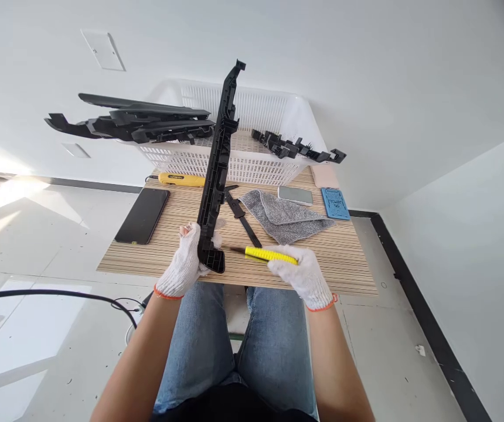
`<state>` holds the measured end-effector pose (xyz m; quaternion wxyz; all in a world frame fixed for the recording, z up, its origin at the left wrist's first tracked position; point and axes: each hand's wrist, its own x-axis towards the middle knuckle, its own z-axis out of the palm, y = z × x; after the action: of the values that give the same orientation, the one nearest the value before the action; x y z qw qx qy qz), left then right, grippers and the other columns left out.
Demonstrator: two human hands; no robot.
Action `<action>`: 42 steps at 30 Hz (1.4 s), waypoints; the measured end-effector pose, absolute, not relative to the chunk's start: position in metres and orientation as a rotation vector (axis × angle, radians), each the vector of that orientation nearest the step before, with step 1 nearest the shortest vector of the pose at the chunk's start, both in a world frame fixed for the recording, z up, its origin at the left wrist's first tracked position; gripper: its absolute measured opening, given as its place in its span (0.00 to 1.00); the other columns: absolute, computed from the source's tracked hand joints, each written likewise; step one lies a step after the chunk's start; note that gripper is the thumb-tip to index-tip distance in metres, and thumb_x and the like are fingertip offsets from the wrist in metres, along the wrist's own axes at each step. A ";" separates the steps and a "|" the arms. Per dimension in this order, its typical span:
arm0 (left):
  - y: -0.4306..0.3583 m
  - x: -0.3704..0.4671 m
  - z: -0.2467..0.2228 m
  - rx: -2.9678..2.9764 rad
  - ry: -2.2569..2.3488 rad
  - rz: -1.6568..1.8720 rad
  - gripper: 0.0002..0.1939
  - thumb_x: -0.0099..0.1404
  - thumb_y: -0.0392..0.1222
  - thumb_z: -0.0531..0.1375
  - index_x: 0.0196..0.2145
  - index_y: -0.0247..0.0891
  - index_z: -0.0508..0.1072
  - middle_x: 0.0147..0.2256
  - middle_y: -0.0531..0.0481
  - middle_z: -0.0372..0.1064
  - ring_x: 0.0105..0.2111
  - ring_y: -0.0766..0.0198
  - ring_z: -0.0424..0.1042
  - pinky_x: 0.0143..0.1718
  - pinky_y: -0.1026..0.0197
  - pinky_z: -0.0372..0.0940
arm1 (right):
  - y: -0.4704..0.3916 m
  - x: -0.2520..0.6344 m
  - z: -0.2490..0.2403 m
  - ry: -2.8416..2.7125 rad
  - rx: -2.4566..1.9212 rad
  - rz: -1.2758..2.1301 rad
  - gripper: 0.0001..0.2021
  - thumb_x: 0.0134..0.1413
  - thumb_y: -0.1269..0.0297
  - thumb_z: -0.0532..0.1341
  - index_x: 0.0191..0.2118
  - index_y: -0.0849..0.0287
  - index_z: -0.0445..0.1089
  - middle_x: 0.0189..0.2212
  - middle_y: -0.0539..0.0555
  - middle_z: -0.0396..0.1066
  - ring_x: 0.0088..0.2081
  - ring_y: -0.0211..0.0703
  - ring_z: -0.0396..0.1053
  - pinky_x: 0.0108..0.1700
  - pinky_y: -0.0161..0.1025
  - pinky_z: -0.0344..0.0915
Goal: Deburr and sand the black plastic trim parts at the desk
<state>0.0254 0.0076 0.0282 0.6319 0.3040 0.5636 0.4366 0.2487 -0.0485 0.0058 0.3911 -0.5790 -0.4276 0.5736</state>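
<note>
A long black plastic part [217, 170] stands up at a slant over the small wooden table. My left hand [184, 262], in a white knit glove with an orange cuff, is closed around its lower end. In my gloved right hand [302, 272] is a yellow-handled knife [270, 255], its dark tip pointing left toward the part's foot without touching it. Behind the part lie a black caliper-like tool [244, 218] and a grey cloth [283, 214].
A white basket [256, 167] at the back holds several black parts [138, 123], some overhanging its sides. On the table are a black tablet [143, 215], a yellow tool [181, 179], a phone [295, 195] and a blue block [335, 204]. A black cable [58, 293] crosses the lower left.
</note>
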 end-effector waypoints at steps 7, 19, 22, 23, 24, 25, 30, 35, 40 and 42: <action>0.009 0.026 0.027 0.669 1.259 0.971 0.34 0.64 0.68 0.60 0.56 0.39 0.73 0.19 0.57 0.59 0.11 0.71 0.46 0.10 0.67 0.43 | -0.048 0.252 0.006 -1.084 -1.482 1.494 0.24 0.38 0.52 0.76 0.42 0.63 0.85 0.25 0.52 0.73 0.24 0.35 0.61 0.23 0.33 0.57; 0.010 0.022 0.017 0.719 1.302 1.082 0.34 0.62 0.71 0.61 0.50 0.37 0.77 0.19 0.56 0.60 0.10 0.71 0.50 0.09 0.65 0.45 | -0.047 0.255 0.007 -1.093 -1.505 1.541 0.24 0.37 0.53 0.75 0.40 0.64 0.86 0.19 0.50 0.68 0.20 0.31 0.53 0.20 0.33 0.49; 0.011 0.021 0.017 0.741 1.288 1.085 0.33 0.64 0.70 0.60 0.51 0.38 0.76 0.20 0.56 0.61 0.10 0.71 0.50 0.09 0.65 0.45 | -0.048 0.254 0.007 -1.055 -1.512 1.491 0.22 0.36 0.53 0.75 0.38 0.64 0.85 0.19 0.50 0.68 0.20 0.30 0.52 0.20 0.32 0.47; 0.010 0.022 0.018 0.746 1.291 1.085 0.32 0.65 0.69 0.59 0.51 0.39 0.75 0.20 0.57 0.60 0.10 0.71 0.49 0.09 0.66 0.45 | -0.048 0.254 0.007 -1.026 -1.518 1.463 0.23 0.37 0.53 0.75 0.38 0.64 0.85 0.19 0.49 0.68 0.19 0.30 0.51 0.20 0.32 0.47; 0.010 0.022 0.019 0.744 1.290 1.075 0.31 0.66 0.69 0.58 0.51 0.40 0.75 0.20 0.58 0.58 0.10 0.71 0.49 0.09 0.66 0.44 | -0.047 0.253 0.008 -1.012 -1.524 1.463 0.23 0.37 0.53 0.74 0.39 0.64 0.85 0.18 0.49 0.67 0.19 0.30 0.51 0.20 0.32 0.47; 0.010 0.022 0.021 0.735 1.284 1.055 0.30 0.67 0.69 0.57 0.51 0.40 0.74 0.20 0.58 0.57 0.10 0.71 0.48 0.09 0.66 0.44 | -0.047 0.253 0.008 -1.021 -1.525 1.491 0.23 0.37 0.53 0.75 0.39 0.65 0.85 0.18 0.49 0.68 0.19 0.30 0.51 0.19 0.32 0.47; 0.010 0.025 0.029 0.685 1.278 0.973 0.31 0.66 0.69 0.58 0.51 0.41 0.74 0.19 0.60 0.49 0.10 0.70 0.47 0.09 0.66 0.44 | -0.047 0.251 0.008 -0.966 -1.485 1.458 0.23 0.37 0.53 0.75 0.39 0.65 0.85 0.17 0.48 0.67 0.19 0.30 0.52 0.20 0.32 0.47; 0.009 0.028 0.034 0.650 1.366 0.959 0.29 0.68 0.66 0.55 0.52 0.39 0.73 0.20 0.58 0.55 0.10 0.71 0.48 0.09 0.67 0.45 | -0.047 0.248 0.009 -0.975 -1.493 1.515 0.25 0.35 0.53 0.76 0.40 0.66 0.85 0.18 0.49 0.68 0.19 0.30 0.51 0.19 0.33 0.46; 0.009 0.030 0.037 0.629 1.385 0.956 0.26 0.69 0.62 0.54 0.53 0.40 0.74 0.19 0.58 0.56 0.10 0.70 0.47 0.09 0.67 0.45 | -0.045 0.245 0.009 -1.023 -1.487 1.547 0.25 0.35 0.53 0.76 0.40 0.66 0.85 0.20 0.50 0.69 0.20 0.30 0.53 0.20 0.33 0.49; 0.009 0.030 0.036 0.604 1.363 0.949 0.26 0.69 0.61 0.55 0.53 0.41 0.74 0.19 0.59 0.55 0.10 0.70 0.47 0.09 0.66 0.45 | -0.044 0.244 0.009 -0.995 -1.495 1.515 0.26 0.37 0.52 0.75 0.41 0.66 0.85 0.19 0.49 0.69 0.20 0.31 0.53 0.20 0.32 0.49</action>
<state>0.0300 0.0095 0.0363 0.6342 0.2644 0.5963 0.4151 0.2441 -0.0437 0.0092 0.3855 -0.5872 -0.3908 0.5949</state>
